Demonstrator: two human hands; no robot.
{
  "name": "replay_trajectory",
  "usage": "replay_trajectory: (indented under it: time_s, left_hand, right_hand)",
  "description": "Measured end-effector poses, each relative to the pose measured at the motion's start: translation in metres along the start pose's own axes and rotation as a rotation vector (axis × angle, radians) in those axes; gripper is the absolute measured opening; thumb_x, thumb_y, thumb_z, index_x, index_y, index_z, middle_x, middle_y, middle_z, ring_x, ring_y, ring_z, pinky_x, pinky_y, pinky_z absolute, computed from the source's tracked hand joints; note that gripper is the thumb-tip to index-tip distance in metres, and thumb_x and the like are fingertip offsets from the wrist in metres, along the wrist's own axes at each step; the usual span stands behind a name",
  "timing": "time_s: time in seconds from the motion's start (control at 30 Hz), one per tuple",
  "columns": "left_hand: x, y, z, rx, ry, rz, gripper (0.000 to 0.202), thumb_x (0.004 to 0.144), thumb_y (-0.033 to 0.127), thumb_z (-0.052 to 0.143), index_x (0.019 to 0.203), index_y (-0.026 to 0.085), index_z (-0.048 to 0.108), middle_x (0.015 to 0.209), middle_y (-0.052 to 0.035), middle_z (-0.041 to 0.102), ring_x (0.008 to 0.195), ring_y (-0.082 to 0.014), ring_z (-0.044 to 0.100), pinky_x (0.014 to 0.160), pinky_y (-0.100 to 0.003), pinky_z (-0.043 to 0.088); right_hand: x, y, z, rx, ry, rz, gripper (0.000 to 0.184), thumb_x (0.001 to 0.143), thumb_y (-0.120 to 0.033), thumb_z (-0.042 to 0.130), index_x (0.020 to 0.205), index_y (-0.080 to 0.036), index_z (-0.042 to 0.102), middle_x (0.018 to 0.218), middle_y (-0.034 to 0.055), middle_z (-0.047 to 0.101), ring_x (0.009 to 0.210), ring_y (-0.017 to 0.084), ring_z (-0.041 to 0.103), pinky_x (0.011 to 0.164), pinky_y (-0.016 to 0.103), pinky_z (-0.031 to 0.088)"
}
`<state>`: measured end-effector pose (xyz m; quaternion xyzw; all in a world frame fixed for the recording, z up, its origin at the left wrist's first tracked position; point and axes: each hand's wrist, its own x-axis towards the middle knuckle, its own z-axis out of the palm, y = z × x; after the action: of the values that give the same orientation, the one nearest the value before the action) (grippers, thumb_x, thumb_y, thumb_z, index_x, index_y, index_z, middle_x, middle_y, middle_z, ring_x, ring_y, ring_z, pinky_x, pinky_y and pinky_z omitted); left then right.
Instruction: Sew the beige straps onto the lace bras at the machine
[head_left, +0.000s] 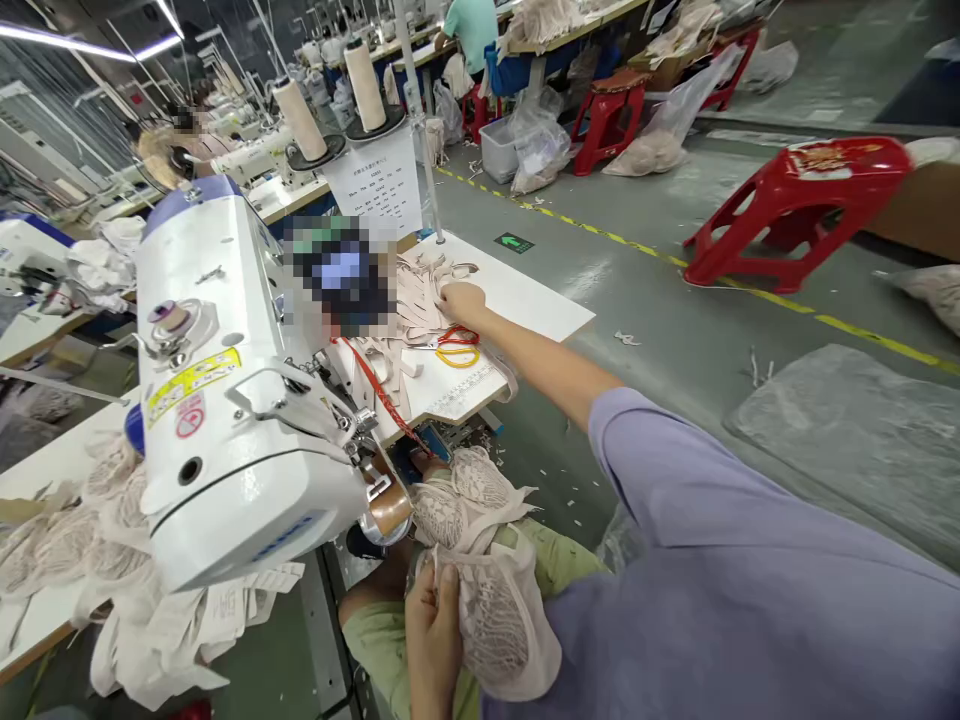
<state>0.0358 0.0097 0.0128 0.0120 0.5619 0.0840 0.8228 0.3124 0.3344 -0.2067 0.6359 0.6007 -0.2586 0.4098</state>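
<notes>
My left hand (pixel 435 625) is closed over the edge of a beige lace bra (pixel 499 625), thumb on top, above my lap. Its other lace cup (pixel 476 480) lies across my knee. My right arm stretches out to the white tabletop, where my right hand (pixel 463 303) is closed at a heap of beige fabric straps (pixel 420 300); its fingertips are partly hidden. Just below that hand lies a pair of scissors (pixel 457 357) with red and yellow handles. A white sewing machine (pixel 240 400) stands beside my lap, its needle end near the bra.
More lace bra pieces (pixel 67 540) are piled left of the machine and hang over the table edge. Two thread cones (pixel 365 85) stand behind it. A red stool (pixel 802 210) and a plastic sheet (pixel 855 430) are on the floor at right. A co-worker (pixel 471 35) sits farther back.
</notes>
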Motion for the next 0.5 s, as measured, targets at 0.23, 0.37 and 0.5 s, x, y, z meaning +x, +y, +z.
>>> replay_trajectory:
  time_s: [0.23, 0.37, 0.5]
  left_hand:
    - [0.005, -0.002, -0.001, -0.002, 0.026, 0.021, 0.056, 0.085, 0.074, 0.052, 0.07, 0.02, 0.056, 0.068, -0.004, 0.055, 0.07, -0.0221, 0.054, 0.066, -0.032, 0.047]
    - [0.001, 0.004, -0.001, 0.02, 0.041, 0.032, 0.052, 0.087, 0.069, 0.054, 0.07, 0.02, 0.052, 0.069, -0.0016, 0.053, 0.071, -0.0192, 0.052, 0.067, -0.029, 0.043]
    - [-0.003, 0.004, -0.005, -0.034, 0.026, 0.027, 0.049, 0.089, 0.064, 0.055, 0.07, 0.019, 0.049, 0.072, -0.0006, 0.052, 0.071, -0.0164, 0.048, 0.069, -0.028, 0.041]
  right_hand:
    - [-0.03, -0.037, 0.022, -0.036, -0.049, -0.261, 0.031, 0.094, -0.037, 0.057, 0.113, -0.016, 0.067, 0.12, 0.0152, 0.067, 0.107, 0.026, 0.062, 0.09, 0.035, 0.047]
    - [-0.05, -0.076, 0.052, -0.091, -0.213, -0.345, 0.03, 0.079, -0.029, 0.076, 0.101, -0.009, 0.071, 0.104, 0.0186, 0.072, 0.1, 0.032, 0.066, 0.086, 0.04, 0.05]
    - [-0.055, -0.087, 0.064, -0.162, -0.261, -0.336, 0.014, 0.087, -0.008, 0.059, 0.095, -0.001, 0.069, 0.107, 0.0256, 0.069, 0.116, 0.041, 0.06, 0.094, 0.055, 0.044]
